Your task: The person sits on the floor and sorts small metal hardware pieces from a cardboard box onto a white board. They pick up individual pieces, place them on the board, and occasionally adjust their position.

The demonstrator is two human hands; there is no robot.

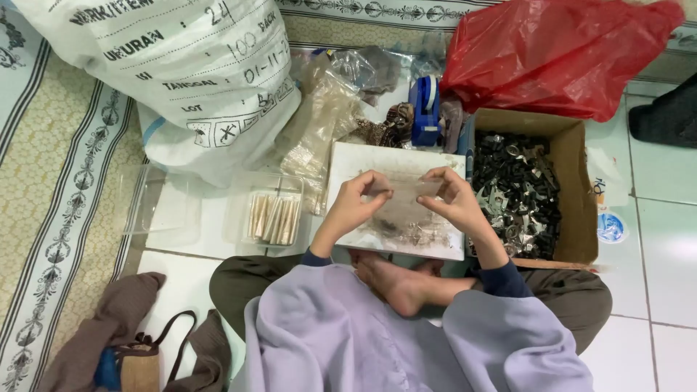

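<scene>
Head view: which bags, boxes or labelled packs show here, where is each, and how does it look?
White sack: top left, bulging, dark print.
Red bag: top right, crumpled plastic.
Cardboard box: right of the hands, brown, open, full of small dark parts.
Clear tub: left of the hands, holding pale packets.
Small clear bag: pinched between left hand and right hand.

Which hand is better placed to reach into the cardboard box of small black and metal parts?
Probably the right hand: it is close beside the cardboard box, while the left hand sits on the far side of the small clear bag both hands pinch.
</scene>
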